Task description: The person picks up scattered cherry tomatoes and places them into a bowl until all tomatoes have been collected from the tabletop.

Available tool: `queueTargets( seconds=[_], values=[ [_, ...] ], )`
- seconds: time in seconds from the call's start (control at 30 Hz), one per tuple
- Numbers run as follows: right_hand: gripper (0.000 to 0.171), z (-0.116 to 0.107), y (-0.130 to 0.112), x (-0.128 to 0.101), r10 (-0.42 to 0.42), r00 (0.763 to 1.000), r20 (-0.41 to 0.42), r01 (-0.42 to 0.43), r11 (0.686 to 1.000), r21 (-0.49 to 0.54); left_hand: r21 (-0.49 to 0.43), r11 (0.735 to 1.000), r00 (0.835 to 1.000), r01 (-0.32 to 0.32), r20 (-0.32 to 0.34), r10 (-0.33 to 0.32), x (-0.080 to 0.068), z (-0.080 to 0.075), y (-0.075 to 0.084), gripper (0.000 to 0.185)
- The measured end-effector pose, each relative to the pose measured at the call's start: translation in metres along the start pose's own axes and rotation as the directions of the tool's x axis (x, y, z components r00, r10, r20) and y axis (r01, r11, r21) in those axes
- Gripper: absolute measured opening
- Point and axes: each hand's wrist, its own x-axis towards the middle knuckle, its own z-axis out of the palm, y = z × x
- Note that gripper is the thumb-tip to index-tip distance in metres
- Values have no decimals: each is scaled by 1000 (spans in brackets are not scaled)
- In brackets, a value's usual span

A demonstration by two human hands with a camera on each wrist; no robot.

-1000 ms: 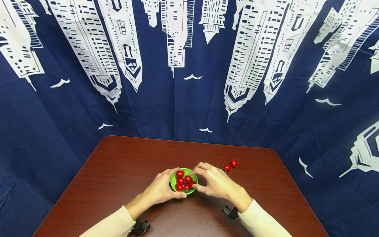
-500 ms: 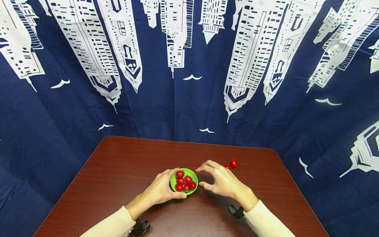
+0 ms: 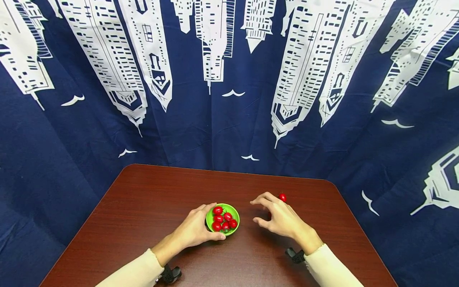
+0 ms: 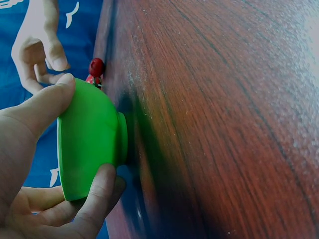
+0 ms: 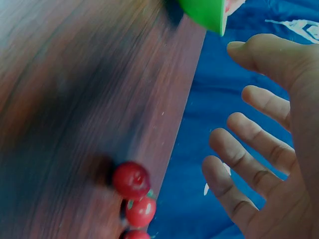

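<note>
My left hand [image 3: 196, 226] grips a small green bowl [image 3: 234, 211], thumb at the near rim and fingers round the left side. In the left wrist view, the same bowl [image 4: 89, 139] shows its outer wall and foot between thumb and fingers. Several cherry tomatoes [image 3: 218, 219] lie inside it. My right hand [image 3: 281, 217] hovers right of the bowl, fingers loosely bent and holding nothing. Just beyond it a loose cherry tomato [image 3: 282, 197] lies on the table. The right wrist view shows a row of loose cherry tomatoes [image 5: 131, 180] below the spread fingers, the last one cut off by the frame.
The brown wooden table [image 3: 161, 191] has rounded far corners. Behind it hangs a dark blue cloth [image 3: 186, 131] printed with white buildings and birds. A black wrist strap [image 3: 171, 275] is on the left arm, and another wrist strap [image 3: 295, 256] on the right.
My right hand has drawn away from the bowl to the right, now covering part of the loose tomatoes in the head view. The left hand and bowl stay in place.
</note>
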Motion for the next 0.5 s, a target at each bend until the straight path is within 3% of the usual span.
queueTargets(
  seconds=[0.5],
  values=[
    [51,1,32,-14,72,997,11,-71,997,-25,-12,1000,1000,-13,7,13,-2,-3,1,114]
  ],
)
